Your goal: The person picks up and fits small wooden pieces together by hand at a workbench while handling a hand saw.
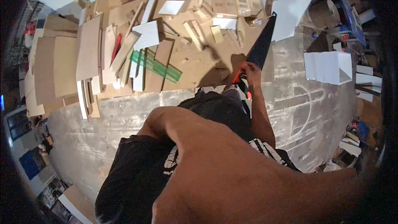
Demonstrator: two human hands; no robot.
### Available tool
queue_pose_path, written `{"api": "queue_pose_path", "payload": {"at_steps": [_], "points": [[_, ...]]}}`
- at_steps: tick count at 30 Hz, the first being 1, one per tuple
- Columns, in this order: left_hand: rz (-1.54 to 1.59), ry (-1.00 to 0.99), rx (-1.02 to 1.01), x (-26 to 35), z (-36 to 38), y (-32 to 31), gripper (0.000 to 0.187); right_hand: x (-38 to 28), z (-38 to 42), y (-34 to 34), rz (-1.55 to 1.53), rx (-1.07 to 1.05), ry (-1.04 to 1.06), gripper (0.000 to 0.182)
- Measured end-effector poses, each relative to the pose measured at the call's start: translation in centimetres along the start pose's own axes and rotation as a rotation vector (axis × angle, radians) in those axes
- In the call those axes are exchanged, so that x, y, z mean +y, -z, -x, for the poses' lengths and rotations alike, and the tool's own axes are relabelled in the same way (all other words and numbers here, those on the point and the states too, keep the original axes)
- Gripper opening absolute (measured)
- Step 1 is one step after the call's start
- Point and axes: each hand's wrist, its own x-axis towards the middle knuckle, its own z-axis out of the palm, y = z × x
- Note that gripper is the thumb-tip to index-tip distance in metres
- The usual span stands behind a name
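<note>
The left hand [248,174] loomed across the bottom of the frame, a finger outstretched; its grip could not be told. Right of centre, the right hand [251,73] had fingers curled closed on the handsaw [263,46], whose dark blade slanted beyond it toward upper right.

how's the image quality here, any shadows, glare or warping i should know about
head view: straight edges bow into curves and the rim fades to black; a dark shadow falls on the worktop beside the right hand; pale, streaky patches on the floor, maybe glare; the raised arm looms large and soft; side clutter too warped to read
</note>
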Motion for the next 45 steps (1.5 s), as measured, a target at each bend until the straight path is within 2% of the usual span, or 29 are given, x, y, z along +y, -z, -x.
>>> {"api": "queue_pose_path", "payload": {"at_steps": [2,5,6,7,9,11,12,13,14,15,17,19,20,22,23,25,26,27,29,32,35,36,38,39,40,41,43,44,45], "points": [[0.024,-0.005,-0.015,-0.2,0.2,-0.2,0.067,0.3,-0.1,-0.2,-0.059,0.020,-0.054,0.026],[0.075,0.030,-0.039,-0.7,0.9,0.2,0.072,-0.8,-0.3,0.1,0.088,0.033,0.012,0.026],[0.109,0.064,-0.042,-0.8,1.5,0.5,0.074,-0.8,-0.6,0.1,0.041,0.054,0.022,0.025],[0.147,0.129,-0.036,-0.9,2.6,0.9,0.076,-0.7,-0.8,0.5,0.080,0.020,0.062,0.024],[0.294,0.542,0.110,-0.6,6.0,2.0,0.076,-0.4,-1.5,1.4,0.148,-0.054,0.149,0.024],[-0.065,0.875,0.257,-0.9,10.8,4.7,0.061,1.8,-3.6,1.9,0.388,-0.050,0.302,0.026],[-0.327,0.932,0.444,-2.2,15.0,6.0,0.052,1.4,-3.4,1.4,0.487,-0.067,0.361,0.026],[-0.430,0.856,0.685,-3.6,19.1,7.3,0.045,1.1,-2.8,0.8,0.584,-0.083,0.417,0.026],[-0.752,1.162,0.976,-3.9,23.9,8.7,0.035,0.6,-1.8,-0.3,0.535,-0.119,0.449,0.030],[-1.007,1.092,1.090,-3.7,30.3,10.4,0.026,1.6,-1.9,-1.4,0.597,-0.150,0.553,0.031],[-1.557,1.166,1.096,-0.7,34.0,11.2,0.023,4.5,-2.5,-4.0,0.715,-0.202,0.767,0.034],[-1.787,1.210,1.159,1.7,39.7,12.2,0.030,-0.4,1.1,-7.1,0.952,-0.438,0.750,0.040],[-1.931,1.302,1.152,2.5,39.2,11.7,0.033,-2.2,2.6,-8.2,1.074,-0.557,0.732,0.043],[-2.215,1.477,1.124,4.3,37.1,10.7,0.041,0.7,2.2,-9.3,1.136,-0.518,0.858,0.046],[-2.215,1.525,1.110,4.9,37.1,10.7,0.045,2.8,1.1,-10.2,1.166,-0.486,0.926,0.047],[-2.205,1.628,1.043,5.8,37.7,10.7,0.053,8.6,-3.0,-11.2,1.118,-0.358,0.894,0.047],[-2.180,1.619,1.013,6.4,38.5,11.1,0.059,10.2,-3.9,-11.4,1.095,-0.290,0.864,0.046],[-2.191,1.608,0.997,6.7,38.7,11.3,0.057,8.2,-2.9,-11.6,1.121,-0.272,0.893,0.046],[-2.212,1.582,0.964,7.4,38.6,11.5,0.055,-1.1,0.7,-12.6,1.176,-0.235,0.949,0.046],[-2.086,1.664,0.894,9.6,38.3,12.1,0.051,-5.6,3.1,-16.7,0.983,-0.113,0.615,0.047],[-2.166,1.435,0.799,12.5,39.4,12.9,0.048,-2.9,3.1,-19.5,0.872,-0.127,0.903,0.048],[-2.166,1.547,0.737,13.9,39.5,13.5,0.050,-3.4,3.5,-21.0,0.782,-0.251,0.740,0.048],[-2.340,1.341,0.659,15.7,39.6,15.2,0.049,-5.2,4.7,-24.1,0.583,-0.486,0.416,0.048],[-2.423,1.231,0.624,16.7,39.7,16.2,0.049,-4.4,4.6,-25.4,0.627,-0.471,0.461,0.048],[-2.478,1.230,0.475,17.5,40.0,17.3,0.058,-3.3,4.3,-26.8,0.672,-0.458,0.507,0.047],[-2.467,1.253,0.442,18.2,40.3,18.6,0.063,-2.2,4.1,-28.1,0.718,-0.445,0.553,0.047],[-2.443,1.305,0.380,19.4,39.6,20.3,0.073,-12.6,10.9,-29.0,0.783,-0.560,0.788,0.054],[-2.441,1.409,0.321,20.0,40.3,21.4,0.086,-6.5,8.3,-30.3,0.818,-0.453,0.747,0.056],[-2.340,1.485,0.330,20.8,40.2,22.1,0.084,-3.3,6.8,-31.3,0.849,-0.348,0.704,0.058]]}}
